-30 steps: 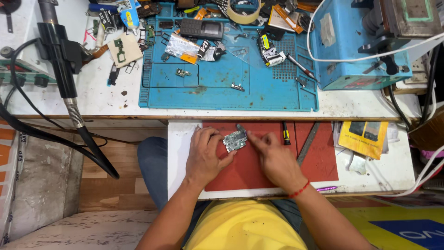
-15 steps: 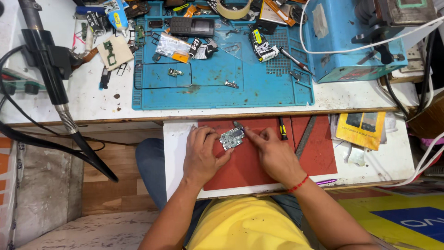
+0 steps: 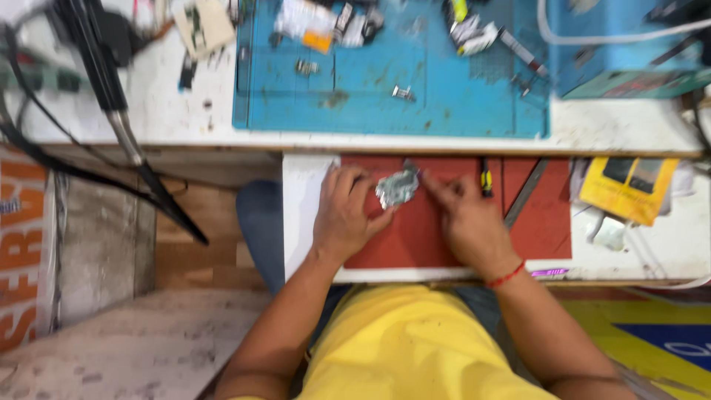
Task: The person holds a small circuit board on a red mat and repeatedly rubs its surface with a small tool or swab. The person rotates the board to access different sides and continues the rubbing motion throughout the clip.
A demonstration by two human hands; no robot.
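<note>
Left hand: the left hand [image 3: 346,215] lies on the red mat [image 3: 415,244] near the front edge of the desk [image 3: 311,185]; its grip is pressed on the left side of the small circuit board [image 3: 397,187], the fingers pinching it flat.
Right hand: the right hand [image 3: 465,216] rests just beside the board on its right; the fingertips point to the board, but the picture is blurred and I cannot tell if this grip is pressed together or holds a thin tool.
Circuit board: a small silver-grey piece, on the red mat close to its back edge, between both hands.
Nearby: a small screwdriver with yellow handle [image 3: 485,178] stands just right of the right hand; a blue work mat [image 3: 444,104] with little metal parts is on the higher desk behind; a black stand arm [image 3: 111,96] is at the left.
Risk: I think the board can slip or turn under the fingers, because only one side is held; a loose small part may then roll off the mat over the front edge of the desk.
</note>
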